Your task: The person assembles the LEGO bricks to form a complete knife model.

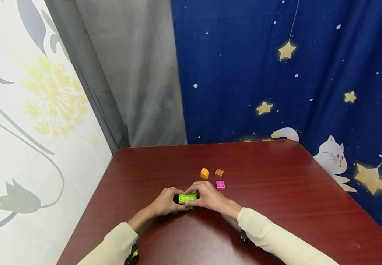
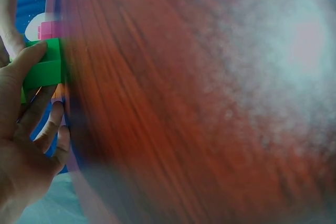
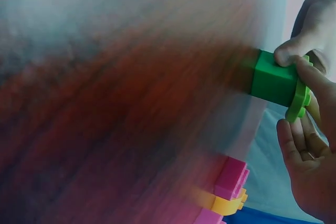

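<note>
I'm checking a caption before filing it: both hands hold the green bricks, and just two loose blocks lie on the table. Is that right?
Not the count: the head view shows three on the table, a yellow-orange block, a brownish-orange block and a pink block. The left hand and right hand do hold the green bricks.

The table carries a yellow block, an orange block and a pink block.

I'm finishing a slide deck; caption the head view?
Left hand and right hand grip stacked green blocks over a reddish table, three loose blocks nearby.
</note>
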Demonstrator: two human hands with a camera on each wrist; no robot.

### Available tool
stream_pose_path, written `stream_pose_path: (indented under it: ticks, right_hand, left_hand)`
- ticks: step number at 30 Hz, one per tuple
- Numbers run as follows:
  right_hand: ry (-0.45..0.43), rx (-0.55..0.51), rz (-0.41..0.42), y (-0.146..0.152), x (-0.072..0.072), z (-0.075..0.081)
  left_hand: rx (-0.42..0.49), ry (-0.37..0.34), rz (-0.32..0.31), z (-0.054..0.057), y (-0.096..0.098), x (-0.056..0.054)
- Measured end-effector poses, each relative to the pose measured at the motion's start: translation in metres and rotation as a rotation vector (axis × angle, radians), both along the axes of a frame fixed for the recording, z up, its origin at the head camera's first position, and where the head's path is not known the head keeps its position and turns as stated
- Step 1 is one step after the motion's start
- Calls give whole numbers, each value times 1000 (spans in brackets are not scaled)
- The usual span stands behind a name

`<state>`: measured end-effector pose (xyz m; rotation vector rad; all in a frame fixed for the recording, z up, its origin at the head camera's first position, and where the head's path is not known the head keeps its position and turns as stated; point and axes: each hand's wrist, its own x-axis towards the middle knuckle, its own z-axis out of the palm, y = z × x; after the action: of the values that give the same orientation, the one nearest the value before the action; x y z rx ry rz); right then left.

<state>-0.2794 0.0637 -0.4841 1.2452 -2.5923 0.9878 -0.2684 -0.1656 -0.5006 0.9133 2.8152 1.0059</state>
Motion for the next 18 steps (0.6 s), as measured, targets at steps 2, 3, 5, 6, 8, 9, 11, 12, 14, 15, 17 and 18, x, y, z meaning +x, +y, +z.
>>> stream_pose_path:
  ticks: [2,3,5,6,8,9,11,12,14,15,17,18]
  right_hand:
    - [8,3,1,0,0,-1]
    - [13,7,0,0,0,-1]
    - [24,13,2,1,0,0]
    - [29,14,7,1,0,1]
    - [37,15,17,2,0,3]
    - [41,13,22,3,0,4]
    - [42,10,33,5,0,5]
    - [37,9,36,7,0,6]
    - [18,4,40,10,0,7]
    - [7,5,41,12,-1,8]
    - [-13,12,30,17,-1,10]
    - [-24,13,23,20,-1,11]
  left_hand:
    - [0,4,0,0,0,0]
    - [0,7,1,0,0,1]
    - [1,11,4,1,0,1]
    - [3,12,6,1,0,1]
    - [5,11,10,2,0,2]
    - [6,11,12,2,1,2]
    - [3,9,18,1,1,2]
    - [2,8,22,1,1,2]
    - [2,2,30,0,2,2]
    - [4,-8,34,0,2,2]
    - [13,-26,40,0,3,4]
    - [18,-37,41,-1,3,4]
